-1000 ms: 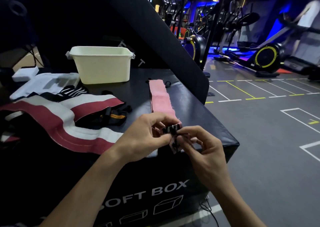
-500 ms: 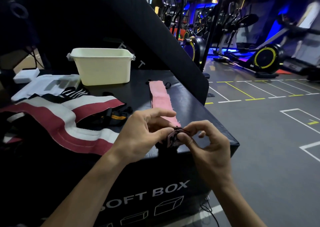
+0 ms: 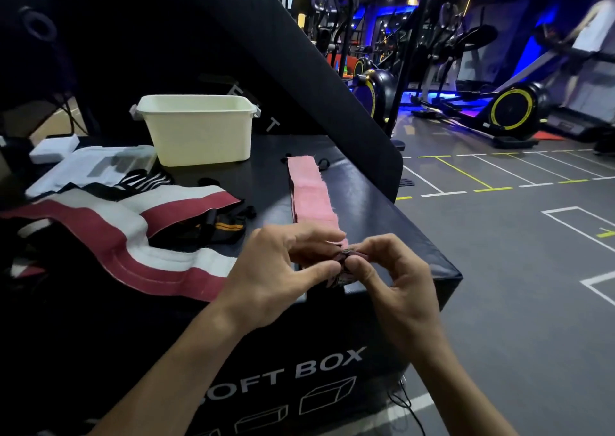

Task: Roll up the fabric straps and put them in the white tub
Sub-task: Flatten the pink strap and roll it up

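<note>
Pink strap [image 3: 311,192] flat on box [image 3: 382,209], its near end pinched betw. both hands. L hand [image 3: 276,274]: thumb and curled fingers grip the end; R hand [image 3: 396,281]: thumb and forefinger pinch it, other fingers loosely curled. Tub [image 3: 199,129] at 11 o'clock, well apart.

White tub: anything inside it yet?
Cannot tell. The white tub shows only its rim and outer wall from this head view; its interior is hidden. Both hands pinch the pink strap at its near end.
</note>
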The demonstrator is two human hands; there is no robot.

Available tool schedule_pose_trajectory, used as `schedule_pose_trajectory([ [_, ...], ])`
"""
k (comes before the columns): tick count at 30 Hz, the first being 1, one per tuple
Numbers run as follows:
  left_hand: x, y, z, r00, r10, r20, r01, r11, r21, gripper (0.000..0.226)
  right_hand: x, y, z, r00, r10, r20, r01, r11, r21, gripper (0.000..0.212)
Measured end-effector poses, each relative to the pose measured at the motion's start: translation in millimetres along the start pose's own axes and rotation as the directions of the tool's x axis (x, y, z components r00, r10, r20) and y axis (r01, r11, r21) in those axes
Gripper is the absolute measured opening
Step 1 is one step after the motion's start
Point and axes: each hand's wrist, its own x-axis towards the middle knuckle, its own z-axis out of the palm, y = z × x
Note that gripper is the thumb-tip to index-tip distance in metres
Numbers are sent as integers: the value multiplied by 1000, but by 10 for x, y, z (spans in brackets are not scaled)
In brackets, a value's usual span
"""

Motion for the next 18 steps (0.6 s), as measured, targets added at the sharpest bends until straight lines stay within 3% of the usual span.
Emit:
schedule_pose_trajectory([
  [3, -23, -29, 79, 999, -42, -34, 38, 994, -104, 29, -25, 44, 11, 999, 44, 15, -46, 990, 135, 10],
  [6, -31, 8, 102, 998, -61, 21, 63, 992, -113, 25, -28, 80, -3, 998, 66, 19, -69, 982, 177, 12],
  [8, 56, 7, 29, 995, -79, 64, 82, 996, -46, 21, -13, 84, -31, 997, 78, 15, -79, 980, 183, 15],
  [11, 439, -182, -223, 987, -158, -6, 158, 983, 89, 10, 22, 102, -87, 996, 94, -6, -91, 976, 200, 15],
  [15, 1128, -700, -528, 941, -325, -90, 332, 846, 418, 6, 50, 142, -95, 992, 128, 7, -126, 961, 248, 18],
  [18, 1493, -1071, -503, 857, -501, -118, 509, 791, 339, 16, 60, 171, -64, 986, 162, 30, -164, 946, 281, 17],
])
